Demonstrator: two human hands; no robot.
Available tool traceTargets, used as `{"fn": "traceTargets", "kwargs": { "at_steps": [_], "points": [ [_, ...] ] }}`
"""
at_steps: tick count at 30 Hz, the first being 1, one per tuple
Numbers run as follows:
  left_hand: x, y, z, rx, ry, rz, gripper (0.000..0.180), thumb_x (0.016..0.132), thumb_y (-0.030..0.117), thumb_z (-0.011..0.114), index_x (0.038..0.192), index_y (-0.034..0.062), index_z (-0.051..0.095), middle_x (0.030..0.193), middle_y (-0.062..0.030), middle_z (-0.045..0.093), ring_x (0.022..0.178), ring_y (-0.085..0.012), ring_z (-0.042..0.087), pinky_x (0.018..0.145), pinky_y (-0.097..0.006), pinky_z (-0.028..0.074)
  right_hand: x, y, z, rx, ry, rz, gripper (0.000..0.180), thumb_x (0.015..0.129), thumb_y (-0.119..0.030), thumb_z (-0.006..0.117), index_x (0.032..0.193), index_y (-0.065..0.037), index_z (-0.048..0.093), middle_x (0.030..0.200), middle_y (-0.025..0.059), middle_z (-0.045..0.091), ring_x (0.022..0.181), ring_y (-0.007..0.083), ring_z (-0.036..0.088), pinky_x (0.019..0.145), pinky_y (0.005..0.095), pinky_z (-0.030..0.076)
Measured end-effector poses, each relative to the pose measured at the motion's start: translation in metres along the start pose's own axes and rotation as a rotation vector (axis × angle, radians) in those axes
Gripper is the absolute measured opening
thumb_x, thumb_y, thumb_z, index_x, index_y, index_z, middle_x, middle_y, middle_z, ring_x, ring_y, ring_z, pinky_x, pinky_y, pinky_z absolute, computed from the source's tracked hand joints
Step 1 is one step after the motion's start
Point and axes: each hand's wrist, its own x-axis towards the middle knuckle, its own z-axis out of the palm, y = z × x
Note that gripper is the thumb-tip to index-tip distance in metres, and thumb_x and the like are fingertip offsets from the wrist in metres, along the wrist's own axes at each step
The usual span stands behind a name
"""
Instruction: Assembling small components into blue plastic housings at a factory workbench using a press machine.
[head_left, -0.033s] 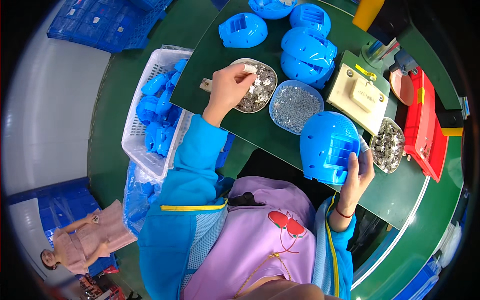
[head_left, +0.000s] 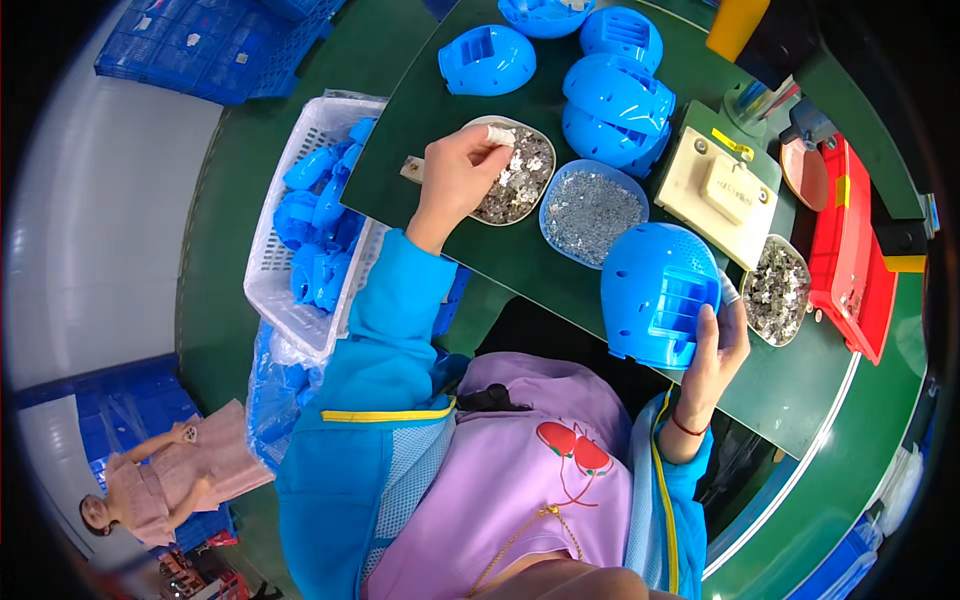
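Honestly, left hand (head_left: 455, 175) pinching bits from the metal dish (head_left: 520, 180), right hand (head_left: 715, 350) loosely cupping blue shell (head_left: 655, 290) at 3 o'clock; could slip off.

Beside you, a white basket (head_left: 268, 262) is holding loose blue plastic parts, and blue domed shells (head_left: 612, 95) are piling up at the far side of the green surface (head_left: 790, 385). A red tray (head_left: 848, 262) is sitting beyond a beige block fixture (head_left: 718, 195).

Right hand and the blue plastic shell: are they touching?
Touching. The head view shows the right hand gripping the blue plastic shell at its lower edge, fingers wrapped against its side, no gap.
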Motion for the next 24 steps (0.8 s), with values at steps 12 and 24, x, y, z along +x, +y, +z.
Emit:
{"fn": "traceTargets", "kwargs": {
  "at_steps": [12, 24],
  "points": [
    [-0.075, 0.106, 0.059, -0.781, -0.421, -0.277, 0.013, 0.089, -0.002, 0.069, 0.103, -0.0018, 0.069, 0.097, -0.0087, 0.071, 0.086, -0.0148, 0.069, 0.076, -0.027, 0.058, 0.007, 0.001, 0.015, -0.163, 0.363, -0.41, 0.063, 0.081, -0.002, 0.075, 0.137, 0.008, 0.048, 0.113, 0.0201, 0.068, 0.092, 0.0196, 0.069, 0.074, 0.0298, 0.059],
    [-0.091, 0.107, 0.112, -0.344, -0.377, -0.113, 0.009, 0.083, 0.001, 0.076, 0.085, -0.0022, 0.069, 0.075, -0.0057, 0.071, 0.067, -0.0071, 0.067, 0.06, -0.022, 0.054, -0.004, 0.003, -0.004, -0.642, 0.455, -0.742, 0.084, 0.069, -0.021, 0.088, 0.136, 0.007, 0.047, 0.129, 0.0319, 0.057, 0.109, 0.0389, 0.066, 0.071, 0.0364, 0.064]
  ]
}}
